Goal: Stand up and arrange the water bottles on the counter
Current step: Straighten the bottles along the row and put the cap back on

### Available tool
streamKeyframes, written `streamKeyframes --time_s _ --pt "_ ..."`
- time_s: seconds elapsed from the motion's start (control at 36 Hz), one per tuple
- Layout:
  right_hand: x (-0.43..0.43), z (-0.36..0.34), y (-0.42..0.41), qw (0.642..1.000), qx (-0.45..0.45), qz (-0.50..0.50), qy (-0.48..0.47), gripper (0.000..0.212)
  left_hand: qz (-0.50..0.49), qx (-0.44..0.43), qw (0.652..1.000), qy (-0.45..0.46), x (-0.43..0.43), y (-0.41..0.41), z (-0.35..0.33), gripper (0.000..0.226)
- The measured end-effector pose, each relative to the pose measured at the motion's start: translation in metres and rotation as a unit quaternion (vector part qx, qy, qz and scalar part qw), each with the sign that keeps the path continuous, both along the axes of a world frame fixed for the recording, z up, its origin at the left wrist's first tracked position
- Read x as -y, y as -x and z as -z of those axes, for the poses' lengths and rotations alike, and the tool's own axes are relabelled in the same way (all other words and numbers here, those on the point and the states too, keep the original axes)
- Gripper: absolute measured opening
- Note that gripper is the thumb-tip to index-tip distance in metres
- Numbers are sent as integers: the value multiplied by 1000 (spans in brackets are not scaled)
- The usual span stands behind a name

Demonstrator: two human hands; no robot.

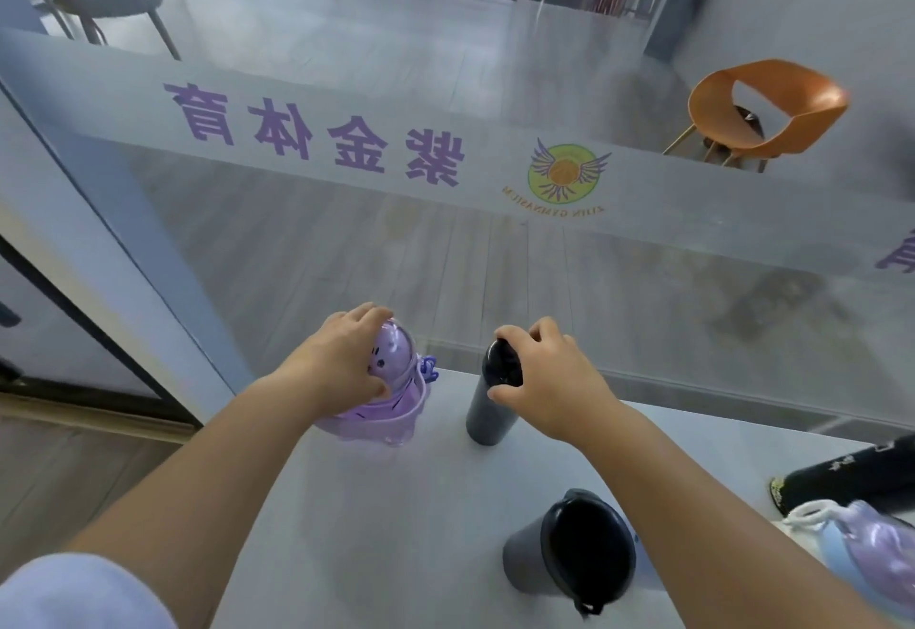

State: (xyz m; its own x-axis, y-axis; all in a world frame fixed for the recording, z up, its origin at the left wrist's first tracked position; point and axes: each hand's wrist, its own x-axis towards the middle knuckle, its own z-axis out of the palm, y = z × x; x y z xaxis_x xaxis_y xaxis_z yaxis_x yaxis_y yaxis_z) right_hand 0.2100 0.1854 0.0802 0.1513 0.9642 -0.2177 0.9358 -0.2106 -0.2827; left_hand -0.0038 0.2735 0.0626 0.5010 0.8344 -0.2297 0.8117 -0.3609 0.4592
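Counter (396, 504) — five bottles, two hands.

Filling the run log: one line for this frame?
left hand: on purple bottle | right hand: on black bottle | both upright | black flask lying, unhandled

Single head-worn view, steeply down and forward, close over the counter (396, 504) edge.

L hand (341, 361) grips purple bottle (391, 400); R hand (549, 376) grips black bottle (487, 410), both upright.
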Motion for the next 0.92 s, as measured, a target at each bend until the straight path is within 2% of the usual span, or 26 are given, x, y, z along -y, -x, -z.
streamKeyframes --time_s 0.5,0.67,0.83,0.92 --pt "-22 -1 14 1000 13 3 14 55 -6 48 999 -10 -22 -2 5 84" --pt "-21 -4 15 999 47 -11 18 57 -23 39 999 -30 -18 1 6 86" --pt "-19 -15 10 997 59 -28 36 74 -20 -15 996 -84 -9 2 -3 69" --pt "-12 -28 4 999 45 -24 4 65 -28 -6 993 -118 -1 2 -14 59"
